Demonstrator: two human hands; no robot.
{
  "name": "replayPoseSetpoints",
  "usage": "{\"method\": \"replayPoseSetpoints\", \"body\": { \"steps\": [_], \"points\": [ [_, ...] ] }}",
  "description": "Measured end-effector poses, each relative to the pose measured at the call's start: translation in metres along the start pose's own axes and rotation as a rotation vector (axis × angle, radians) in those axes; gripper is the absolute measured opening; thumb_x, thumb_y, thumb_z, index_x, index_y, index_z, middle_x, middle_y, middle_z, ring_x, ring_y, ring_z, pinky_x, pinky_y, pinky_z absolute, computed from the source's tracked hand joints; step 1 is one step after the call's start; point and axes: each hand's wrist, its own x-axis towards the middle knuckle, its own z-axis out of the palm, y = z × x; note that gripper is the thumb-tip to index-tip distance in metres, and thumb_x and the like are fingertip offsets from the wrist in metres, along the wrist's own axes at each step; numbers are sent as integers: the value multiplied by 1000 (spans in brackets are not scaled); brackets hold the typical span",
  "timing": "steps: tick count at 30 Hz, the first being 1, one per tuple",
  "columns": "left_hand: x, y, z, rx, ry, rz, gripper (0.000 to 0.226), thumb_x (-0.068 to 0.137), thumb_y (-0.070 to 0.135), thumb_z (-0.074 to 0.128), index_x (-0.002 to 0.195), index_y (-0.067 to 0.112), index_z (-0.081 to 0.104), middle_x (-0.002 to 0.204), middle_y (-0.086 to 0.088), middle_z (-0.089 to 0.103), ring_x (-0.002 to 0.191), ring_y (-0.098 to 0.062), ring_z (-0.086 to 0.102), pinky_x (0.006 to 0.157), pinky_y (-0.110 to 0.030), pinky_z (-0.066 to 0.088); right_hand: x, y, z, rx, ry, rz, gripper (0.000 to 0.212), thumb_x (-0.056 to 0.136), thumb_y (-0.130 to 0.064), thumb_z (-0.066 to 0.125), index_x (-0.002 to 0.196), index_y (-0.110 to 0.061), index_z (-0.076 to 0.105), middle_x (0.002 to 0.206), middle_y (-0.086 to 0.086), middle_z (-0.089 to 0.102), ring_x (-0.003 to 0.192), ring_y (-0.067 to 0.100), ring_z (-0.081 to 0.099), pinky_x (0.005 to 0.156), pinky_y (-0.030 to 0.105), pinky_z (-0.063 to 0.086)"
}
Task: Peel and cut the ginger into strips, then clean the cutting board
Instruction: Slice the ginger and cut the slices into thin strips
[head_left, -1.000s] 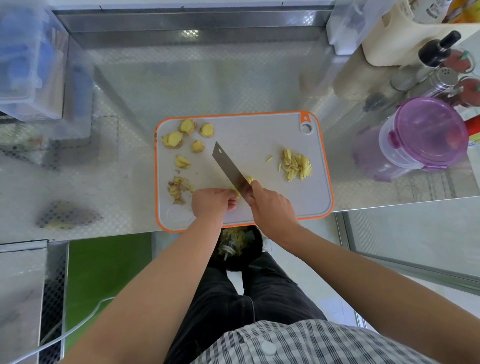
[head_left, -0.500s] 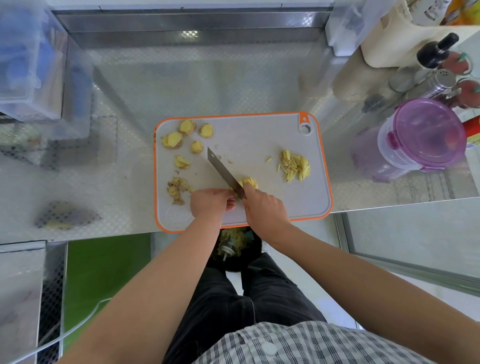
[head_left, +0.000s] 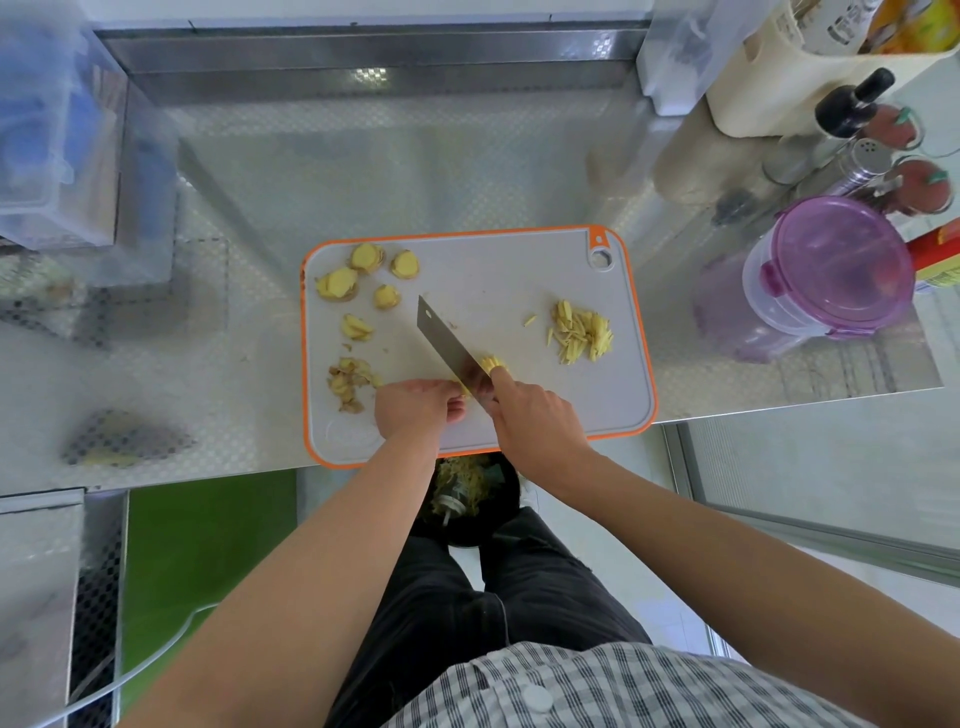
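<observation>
Nearest, below the counter edge: black bin (head_left: 503, 512) holding pale scraps, set directly under the near rim of the cutting board (head_left: 613, 410); judged placed there so waste can be swept straight off the board. On the board's near edge, left hand (head_left: 415, 408) has its fingers curled down and clamped over a ginger piece (head_left: 464, 388), of which only a yellow sliver shows at the fingertips; knuckles face the blade, probably to steady the piece and keep the tips clear. Just right of it, right hand (head_left: 530, 415) is wrapped tight round the handle of the knife (head_left: 447, 340), handle itself hidden in the fist, one finger reaching forward onto the blade, likely for control. Blade runs diagonally toward far left, edge down on the board and touching the piece. Fresh strips (head_left: 492, 361) lie against the right face of the blade. Peel scraps (head_left: 348, 382) sit left of the left hand, apart from the clean ginger. Mid-board right: pile of strips (head_left: 579, 335), well apart from the cutting spot, judged finished output parked out of the way. Far left of the board: ginger slices (head_left: 363, 275) in a loose group, not yet cut to strips. Step judged: strip cutting, partway; board cleaning not begun. Beyond, steel counter (head_left: 363, 182); at right, purple-lidded container (head_left: 831, 265), closed.
</observation>
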Motion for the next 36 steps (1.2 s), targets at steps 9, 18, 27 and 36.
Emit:
{"method": "replayPoseSetpoints", "body": {
  "steps": [9, 18, 27, 36],
  "points": [
    [-3, -8, -6, -156, 55, 78, 19, 80, -20, 57, 76, -1, 58, 66, -11, 49, 50, -18, 42, 39, -17, 41, -2, -3, 1, 4, -33, 33, 17, 101, -14, 34, 117, -11, 37, 78, 0, 47, 66, 26, 47, 60, 34, 35],
    [4, -16, -9, -64, 153, 160, 20, 68, -9, 71, 54, 4, 68, 54, -14, 65, 54, -26, 61, 74, -43, 59, 9, -9, 14, -17, -15, 77, 15, 96, -6, 40, 110, -12, 36, 66, -4, 35, 61, 25, 45, 57, 33, 32],
    [4, -18, -11, -40, 150, 164, 25, 70, -5, 75, 51, 9, 68, 56, -12, 67, 53, -26, 64, 77, -48, 59, 6, 0, 4, 113, 12, 53, 18, 102, -24, 34, 112, -10, 38, 77, 2, 45, 67, 28, 41, 62, 34, 33],
    [0, -19, -8, -36, 168, 186, 17, 71, -4, 77, 60, 5, 67, 55, -9, 67, 55, -26, 64, 72, -45, 60, -1, -1, 2, 88, 19, 47, 16, 103, -24, 33, 112, -10, 37, 69, -4, 38, 64, 27, 42, 60, 34, 33]
  ]
}}
